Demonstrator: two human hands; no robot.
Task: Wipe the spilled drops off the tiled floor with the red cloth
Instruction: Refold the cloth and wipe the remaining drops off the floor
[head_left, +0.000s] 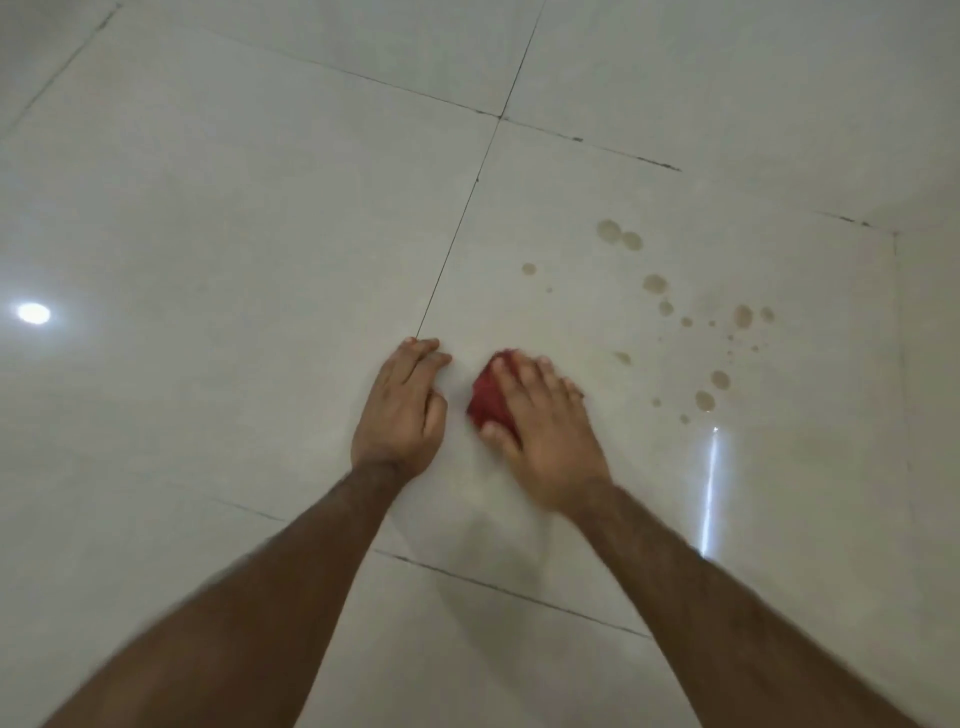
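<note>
A bunched red cloth (487, 397) lies on the pale tiled floor (260, 234), pressed down under my right hand (540, 431), whose fingers spread over it. Most of the cloth is hidden by the hand. My left hand (402, 410) rests flat on the floor just left of the cloth, fingers together, holding nothing. Several brownish spilled drops (654, 283) are scattered on the same tile to the right and beyond the cloth, from a pair of large drops (618, 234) at the far end to smaller ones (711, 389) nearer me.
Dark grout lines (457, 228) cross the floor between large glossy tiles. A round light reflection (34, 313) shows at the left and a bright streak (710, 488) at the right. A wall base (904, 322) rises at the far right.
</note>
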